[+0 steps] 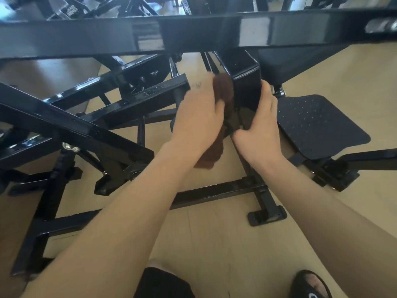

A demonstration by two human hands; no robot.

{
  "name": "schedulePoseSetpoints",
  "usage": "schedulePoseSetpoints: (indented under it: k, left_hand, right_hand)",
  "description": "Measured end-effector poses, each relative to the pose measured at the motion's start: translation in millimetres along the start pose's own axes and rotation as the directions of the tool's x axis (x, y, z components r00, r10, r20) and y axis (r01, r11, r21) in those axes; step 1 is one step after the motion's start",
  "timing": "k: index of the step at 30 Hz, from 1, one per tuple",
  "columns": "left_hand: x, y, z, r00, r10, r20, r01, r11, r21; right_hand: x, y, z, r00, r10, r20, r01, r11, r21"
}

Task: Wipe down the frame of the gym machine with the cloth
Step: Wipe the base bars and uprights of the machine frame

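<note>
Nearest the camera: one black sandal [311, 286] on the person's foot at the bottom right, and a dark shorts hem [163, 283] at bottom centre, both over the tan floor [214, 244]. Two bare forearms run up from the lower edge toward the middle.

Left hand [197, 117]: fingers curled, gripping one brown cloth [223, 91]. The cloth is bunched under the palm and pressed against the left face of a short black square post [247, 87] of the machine frame. A loose tail of the cloth hangs below the wrist, over the floor. The hand is blurred at its far edge, so exact finger placement cannot be told.

Right hand [261, 123]: clasping the same post from the right side, thumb up along the right edge, fingers wrapped round its lower part. The two hands sit on opposite sides of the post, close together, not touching as far as can be seen.

Just right of the post: one black textured footplate [318, 123], tilted, carried on a low frame bar. Left of the post: several glossy black angled frame beams [86, 130] crossing one another; count uncertain because they overlap. Below the hands, one low crossbar [214, 192] lies along the floor, ending at a floor foot [267, 216].

Farthest: one wide black beam [193, 33] spans the whole top edge, above the post.
</note>
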State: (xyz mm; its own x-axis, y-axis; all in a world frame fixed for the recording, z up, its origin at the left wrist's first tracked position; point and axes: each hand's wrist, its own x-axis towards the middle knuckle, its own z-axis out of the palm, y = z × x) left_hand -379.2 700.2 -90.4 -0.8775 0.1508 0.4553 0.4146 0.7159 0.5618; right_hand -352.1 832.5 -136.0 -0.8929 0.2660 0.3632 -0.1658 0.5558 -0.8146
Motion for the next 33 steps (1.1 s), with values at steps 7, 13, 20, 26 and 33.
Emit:
schedulePoseSetpoints:
  k: [7,13,20,26,33]
  left_hand:
    - [-4,-2,24,0.999,-0.007,0.050,-0.001,0.988,0.157]
    - [-19,-16,-18,0.921,0.169,0.350,-0.249,0.948,0.198]
    - [10,-41,-55,0.985,-0.025,-0.171,0.036,0.997,0.065]
    - [-18,-63,-12,0.983,0.117,0.142,-0.142,0.973,0.182]
    - [-38,-87,-9,1.000,-0.007,0.013,0.009,0.984,-0.180]
  right_hand:
    - [0,-11,0,0.999,0.047,-0.015,-0.047,0.999,0.006]
    - [1,-21,-11,0.998,0.056,-0.009,-0.055,0.995,0.083]
    - [11,-50,13,0.973,-0.139,-0.185,0.122,0.987,-0.100]
    - [16,-33,25,0.941,-0.198,-0.273,0.169,0.978,-0.126]
    - [18,-19,25,0.912,-0.304,-0.277,0.246,0.943,-0.225]
